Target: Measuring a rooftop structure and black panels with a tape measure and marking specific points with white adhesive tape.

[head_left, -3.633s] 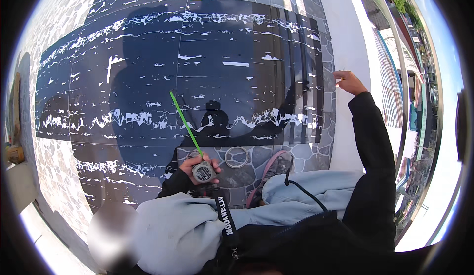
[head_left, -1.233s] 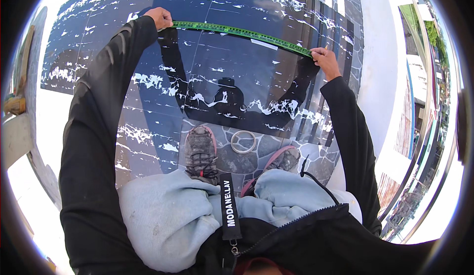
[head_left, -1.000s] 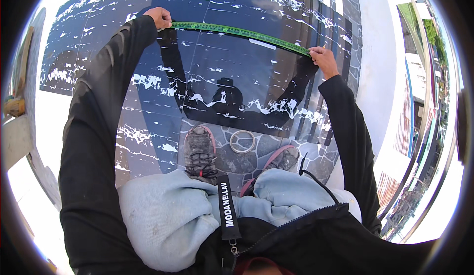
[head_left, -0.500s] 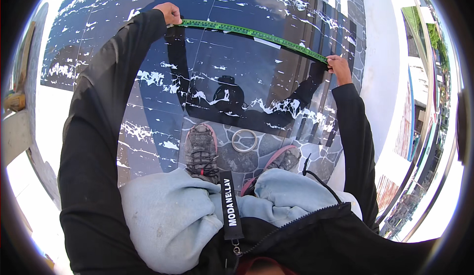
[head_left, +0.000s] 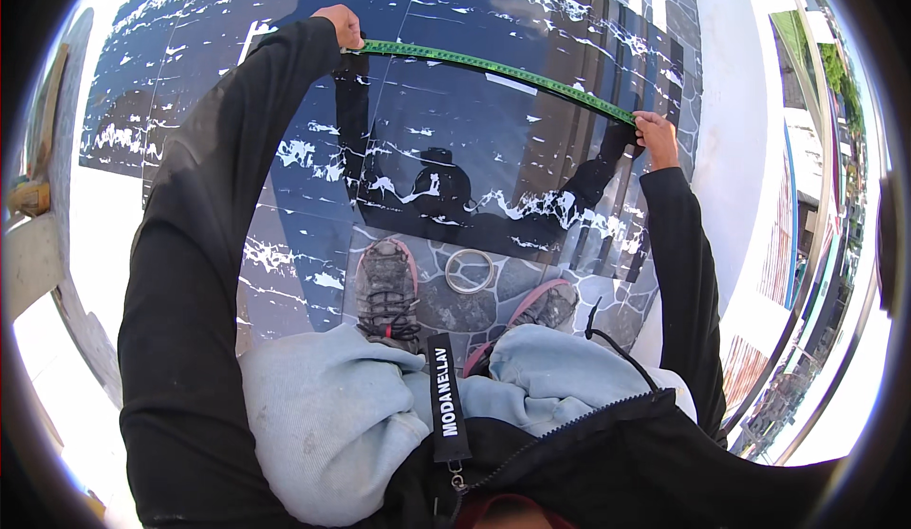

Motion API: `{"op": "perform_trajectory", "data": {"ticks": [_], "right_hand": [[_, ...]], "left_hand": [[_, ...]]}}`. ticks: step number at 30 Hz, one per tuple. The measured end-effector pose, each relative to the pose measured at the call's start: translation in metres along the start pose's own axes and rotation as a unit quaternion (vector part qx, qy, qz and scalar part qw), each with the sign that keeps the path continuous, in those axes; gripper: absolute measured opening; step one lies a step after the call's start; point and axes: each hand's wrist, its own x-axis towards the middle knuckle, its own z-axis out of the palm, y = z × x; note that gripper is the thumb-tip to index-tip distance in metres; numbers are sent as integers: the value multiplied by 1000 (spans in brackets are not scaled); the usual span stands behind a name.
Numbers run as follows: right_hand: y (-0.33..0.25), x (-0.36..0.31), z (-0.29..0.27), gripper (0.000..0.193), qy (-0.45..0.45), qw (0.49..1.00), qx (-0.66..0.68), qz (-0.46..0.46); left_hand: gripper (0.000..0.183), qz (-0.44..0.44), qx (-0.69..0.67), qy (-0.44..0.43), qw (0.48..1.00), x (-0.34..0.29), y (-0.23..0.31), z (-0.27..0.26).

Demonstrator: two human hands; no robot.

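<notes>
A green measuring tape stretches across dark, glossy, white-veined tiles, bowing slightly between my two hands. At its left end, my left hand is closed with the tape pinched in its fingers. My right hand grips the other end, near the right side of the tiles. The tape shows as a thin strip; whether it touches the tiles along its length I cannot tell. Reflections of my arms and head show in the polished surface.
A pale ring, like a roll of tape, lies on the stone-patterned floor between my shoes. A white wall edge runs along the right. At far left is a wooden-handled brush-like tool.
My left hand has shifted a little to the right with its end of the tape. My right hand has moved slightly right and nearer to me, still gripping.
</notes>
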Motion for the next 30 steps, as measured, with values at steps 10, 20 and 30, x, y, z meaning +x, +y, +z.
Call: {"op": "perform_trajectory", "data": {"ticks": [10, 20, 30], "right_hand": [[3, -3, -1, 23, 7, 1000, 21, -14], [25, 11, -16, 17, 36, 999, 6, 23], [40, 8, -31, 17, 51, 998, 22, 16]], "left_hand": [[21, 7, -16, -14, 1000, 2, -3, -1], [15, -8, -63, -5, 998, -9, 7, 0], [19, 10, -23, -4, 1000, -9, 16, 0]]}}
